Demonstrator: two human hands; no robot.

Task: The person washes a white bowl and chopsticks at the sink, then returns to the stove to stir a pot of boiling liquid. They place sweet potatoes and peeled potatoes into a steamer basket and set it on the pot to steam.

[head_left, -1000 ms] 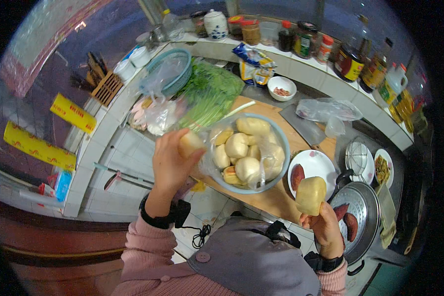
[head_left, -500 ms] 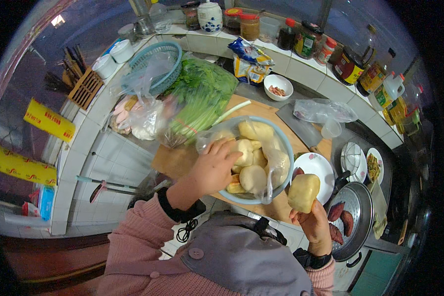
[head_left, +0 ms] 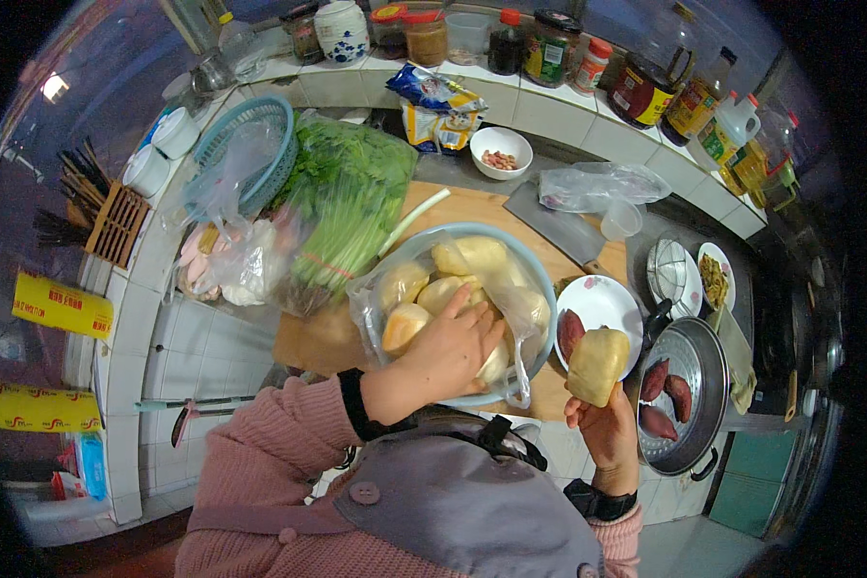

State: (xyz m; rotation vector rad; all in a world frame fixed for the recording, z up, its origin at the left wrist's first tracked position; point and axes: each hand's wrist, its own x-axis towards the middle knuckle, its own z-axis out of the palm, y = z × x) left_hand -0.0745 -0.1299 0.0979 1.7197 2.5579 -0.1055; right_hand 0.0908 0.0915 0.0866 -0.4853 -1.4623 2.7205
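A pale yellow steamed bun (head_left: 599, 366) is upright in my right hand (head_left: 611, 435), the fingers gripping its lower end. It hangs in front of a white plate (head_left: 615, 306) with a purple sweet potato (head_left: 570, 333) on it. My left hand (head_left: 443, 354) reaches into a light blue bowl (head_left: 552, 306) lined with a clear plastic bag (head_left: 522, 378). Its fingers lie apart over the several yellowish buns (head_left: 470, 256) inside, touching some of them. The palm hides the buns below it.
Under the bowl lies a wooden board (head_left: 318, 339) with a cleaver (head_left: 554, 226). Leafy celery (head_left: 347, 193) sits at the left. A steamer pan (head_left: 698, 371) with several sweet potatoes stands right. Behind are a bowl of peanuts (head_left: 500, 154) and a ledge of jars (head_left: 552, 48).
My left hand has moved right and deeper over the buns, uncovering those at the bowl's left side. My right hand still holds its bun. The whole view has shifted slightly.
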